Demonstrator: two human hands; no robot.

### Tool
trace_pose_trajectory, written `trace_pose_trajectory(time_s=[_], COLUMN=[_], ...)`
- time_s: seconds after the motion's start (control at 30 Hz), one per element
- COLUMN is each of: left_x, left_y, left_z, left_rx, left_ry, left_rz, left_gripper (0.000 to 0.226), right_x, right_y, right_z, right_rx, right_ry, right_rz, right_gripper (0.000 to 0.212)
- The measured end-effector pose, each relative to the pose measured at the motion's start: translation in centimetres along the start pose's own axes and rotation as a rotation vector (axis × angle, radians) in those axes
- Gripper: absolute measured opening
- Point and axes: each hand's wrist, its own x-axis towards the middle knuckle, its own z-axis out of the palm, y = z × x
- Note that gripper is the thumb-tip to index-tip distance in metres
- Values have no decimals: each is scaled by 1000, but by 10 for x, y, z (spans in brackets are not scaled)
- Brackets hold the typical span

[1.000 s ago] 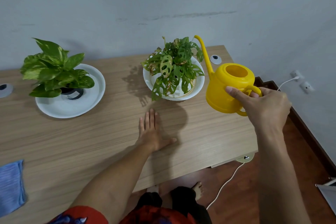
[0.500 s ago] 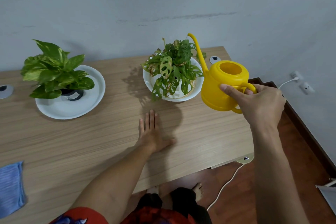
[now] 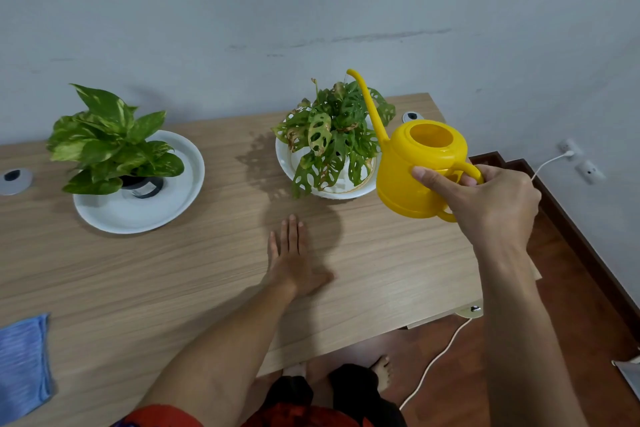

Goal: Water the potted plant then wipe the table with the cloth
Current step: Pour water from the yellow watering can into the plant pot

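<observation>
My right hand [image 3: 491, 204] grips the handle of a yellow watering can [image 3: 412, 166], held in the air right of a holey-leaved potted plant [image 3: 332, 139]. The can's long thin spout reaches up over that plant's leaves. The plant stands in a white dish [image 3: 284, 156] at the back of the wooden table [image 3: 173, 270]. My left hand [image 3: 292, 260] lies flat on the table, palm down, fingers apart, just in front of the plant. A blue cloth [image 3: 20, 364] lies at the table's front left edge.
A second plant with broad green leaves [image 3: 107, 139] stands in a white dish [image 3: 180, 198] at the back left. Two round cable grommets [image 3: 15, 180] [image 3: 412, 116] sit in the tabletop. A white cable [image 3: 436, 357] runs over the floor to wall sockets [image 3: 568, 147]. The wall is close behind.
My right hand has carried the watering can left toward the holey-leaved plant, so the spout now reaches over its leaves. My left hand has stayed flat on the table.
</observation>
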Motion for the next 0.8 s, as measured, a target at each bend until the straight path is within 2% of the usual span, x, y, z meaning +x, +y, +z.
trace_pose_trajectory(time_s=[0.2,0.67,0.8], left_x=[-1,-2,-2], left_y=[0,0,0], left_z=[1,-1,-1], left_rx=[-11,-14,-24], left_ry=[12,14,16], left_rz=[9,12,12], left_gripper=[137,140,140], right_x=[-3,-13,-15], right_y=[-1,-7,-7], right_z=[2,3,3], right_rx=[-6,16,18], right_ry=[-9,-28,-22], right_rz=[-22,-40,-47], right_gripper=[81,57,67])
